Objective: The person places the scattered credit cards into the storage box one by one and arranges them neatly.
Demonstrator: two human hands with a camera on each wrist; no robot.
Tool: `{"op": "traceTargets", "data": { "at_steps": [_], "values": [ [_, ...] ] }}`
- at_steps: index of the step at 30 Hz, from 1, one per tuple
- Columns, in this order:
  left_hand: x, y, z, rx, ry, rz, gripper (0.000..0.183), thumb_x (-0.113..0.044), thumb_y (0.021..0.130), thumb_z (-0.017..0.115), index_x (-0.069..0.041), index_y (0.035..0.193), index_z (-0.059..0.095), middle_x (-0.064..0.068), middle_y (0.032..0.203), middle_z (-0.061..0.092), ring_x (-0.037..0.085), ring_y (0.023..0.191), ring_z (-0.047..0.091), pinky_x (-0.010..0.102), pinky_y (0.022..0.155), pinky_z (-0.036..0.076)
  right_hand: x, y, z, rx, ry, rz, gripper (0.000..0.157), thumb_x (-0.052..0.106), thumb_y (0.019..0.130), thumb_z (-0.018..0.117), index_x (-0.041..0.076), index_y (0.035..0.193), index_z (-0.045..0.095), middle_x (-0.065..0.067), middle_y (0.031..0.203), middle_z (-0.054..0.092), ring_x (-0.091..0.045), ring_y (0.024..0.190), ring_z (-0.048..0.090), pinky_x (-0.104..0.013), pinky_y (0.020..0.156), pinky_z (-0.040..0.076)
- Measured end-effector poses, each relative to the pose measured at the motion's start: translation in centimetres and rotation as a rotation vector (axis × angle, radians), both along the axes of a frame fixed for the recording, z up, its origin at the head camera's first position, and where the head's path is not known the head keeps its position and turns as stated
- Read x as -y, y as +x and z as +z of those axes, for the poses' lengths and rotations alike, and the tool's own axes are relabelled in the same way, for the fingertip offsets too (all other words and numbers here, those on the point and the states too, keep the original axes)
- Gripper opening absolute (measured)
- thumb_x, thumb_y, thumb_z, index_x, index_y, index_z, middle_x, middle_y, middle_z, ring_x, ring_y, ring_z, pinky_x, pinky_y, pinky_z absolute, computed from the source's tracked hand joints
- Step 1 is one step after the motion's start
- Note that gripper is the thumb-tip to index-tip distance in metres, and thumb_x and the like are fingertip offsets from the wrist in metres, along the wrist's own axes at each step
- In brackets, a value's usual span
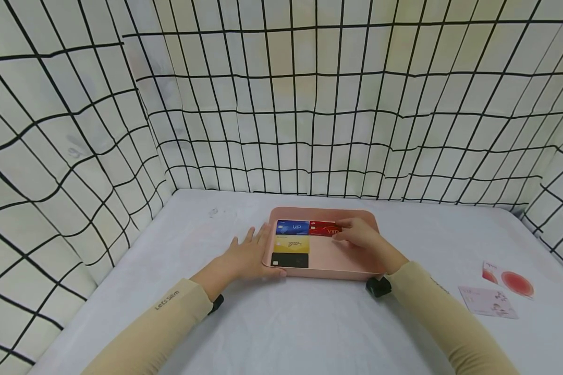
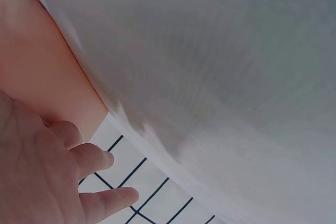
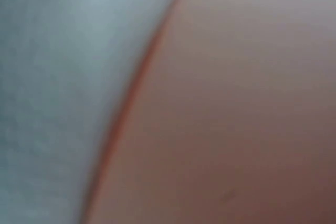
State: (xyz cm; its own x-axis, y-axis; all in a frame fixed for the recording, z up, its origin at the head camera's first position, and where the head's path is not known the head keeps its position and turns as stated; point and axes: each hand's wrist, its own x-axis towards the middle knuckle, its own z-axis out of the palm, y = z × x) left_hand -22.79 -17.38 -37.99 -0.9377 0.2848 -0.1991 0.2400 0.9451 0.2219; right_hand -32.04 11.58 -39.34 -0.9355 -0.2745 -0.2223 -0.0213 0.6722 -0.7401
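A shallow pink tray [image 1: 340, 260] lies on the white-covered table. Along its left side are a blue VIP card [image 1: 292, 227], a yellow card [image 1: 291, 244] below it and a black card [image 1: 289, 260] at the bottom. To the right of the blue card, in the top row, lies a red VIP card [image 1: 320, 228]. My right hand [image 1: 363, 237] holds its right end between thumb and forefinger. With fingers spread, my left hand [image 1: 248, 258] rests against the tray's left side, as the left wrist view also shows. The right wrist view is filled by the blurred tray wall [image 3: 226, 98].
To the right of the tray, two more cards lie on the table [image 1: 309, 323]: a white one with a red circle [image 1: 516, 282] and a pale pink one [image 1: 488, 302]. Black netting [image 1: 314, 112] over white cloth encloses the table's back and sides.
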Motion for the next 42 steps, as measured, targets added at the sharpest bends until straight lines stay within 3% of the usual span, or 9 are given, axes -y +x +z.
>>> {"op": "traceTargets", "data": {
  "at_steps": [7,13,18,22,25,27,34,39,42],
  "values": [
    [0.0,0.1,0.1,-0.004,0.002,0.001,0.127,-0.074,0.081,0.069,-0.003,0.164,0.004,0.016,0.171,0.009,0.046,0.153,0.01,0.074,0.113,0.015,0.0,-0.1,-0.4,-0.079,0.121,0.074,0.058,0.019,0.095,0.073,-0.003,0.146,0.054,-0.021,0.135,0.059,-0.025,0.092,0.055,-0.03,0.073,0.046],
    [0.0,0.2,0.1,0.002,0.011,0.002,0.127,-0.074,0.082,0.069,-0.003,0.164,0.004,0.015,0.171,0.008,0.046,0.154,0.009,0.073,0.114,0.014,0.5,0.6,0.0,-0.052,0.19,0.054,0.059,0.023,0.096,0.073,0.001,0.148,0.054,-0.019,0.138,0.059,-0.026,0.102,0.052,-0.028,0.07,0.044],
    [0.0,0.2,0.1,0.0,0.001,0.001,0.127,-0.075,0.082,0.068,-0.003,0.164,0.003,0.015,0.171,0.008,0.045,0.154,0.009,0.073,0.114,0.014,0.6,0.8,0.1,-0.028,0.17,0.039,0.06,0.023,0.097,0.073,0.002,0.149,0.052,-0.019,0.139,0.058,-0.029,0.109,0.051,-0.029,0.072,0.046],
    [0.0,0.1,0.1,-0.004,-0.003,0.001,0.128,-0.076,0.081,0.068,-0.003,0.164,0.004,0.015,0.171,0.008,0.046,0.154,0.009,0.072,0.115,0.014,0.5,0.7,0.0,-0.028,0.154,0.056,0.061,0.023,0.097,0.072,0.004,0.151,0.05,-0.02,0.147,0.053,-0.034,0.124,0.049,-0.038,0.089,0.052],
    [0.0,0.1,0.0,-0.003,-0.001,0.002,0.128,-0.076,0.081,0.068,-0.003,0.164,0.004,0.016,0.171,0.008,0.046,0.154,0.009,0.073,0.114,0.014,0.2,0.5,0.0,-0.045,0.146,0.078,0.061,0.021,0.098,0.07,0.006,0.153,0.049,-0.021,0.154,0.046,-0.037,0.133,0.044,-0.05,0.104,0.047],
    [0.0,0.1,0.1,-0.001,0.002,0.005,0.128,-0.075,0.081,0.069,-0.003,0.164,0.004,0.016,0.171,0.008,0.046,0.153,0.009,0.073,0.114,0.014,-0.1,0.4,0.0,-0.05,0.118,0.089,0.058,0.018,0.099,0.067,0.005,0.152,0.049,-0.022,0.153,0.046,-0.037,0.131,0.045,-0.053,0.106,0.043],
    [-0.1,0.1,0.1,0.002,-0.005,0.007,0.128,-0.075,0.081,0.069,-0.003,0.164,0.003,0.015,0.171,0.008,0.046,0.154,0.009,0.074,0.113,0.015,-1.6,0.7,0.6,-0.146,0.002,0.135,0.044,0.011,0.104,0.055,-0.001,0.146,0.054,-0.024,0.136,0.058,-0.026,0.088,0.062,-0.036,0.078,0.051],
    [0.0,0.0,0.0,0.003,-0.008,0.001,0.128,-0.076,0.081,0.068,-0.004,0.164,0.003,0.015,0.171,0.007,0.047,0.153,0.01,0.075,0.113,0.015,-2.6,1.5,1.5,-0.169,-0.084,0.157,0.042,0.003,0.102,0.052,-0.002,0.144,0.056,-0.028,0.143,0.054,-0.037,0.116,0.062,-0.041,0.088,0.056],
    [0.0,0.0,0.0,0.004,-0.009,0.0,0.129,-0.076,0.081,0.068,-0.005,0.165,0.002,0.015,0.171,0.007,0.047,0.153,0.01,0.075,0.113,0.014,-3.2,2.0,2.0,-0.161,-0.115,0.144,0.042,0.001,0.102,0.051,-0.002,0.143,0.056,-0.028,0.141,0.056,-0.043,0.122,0.059,-0.046,0.091,0.056]
  ]
}}
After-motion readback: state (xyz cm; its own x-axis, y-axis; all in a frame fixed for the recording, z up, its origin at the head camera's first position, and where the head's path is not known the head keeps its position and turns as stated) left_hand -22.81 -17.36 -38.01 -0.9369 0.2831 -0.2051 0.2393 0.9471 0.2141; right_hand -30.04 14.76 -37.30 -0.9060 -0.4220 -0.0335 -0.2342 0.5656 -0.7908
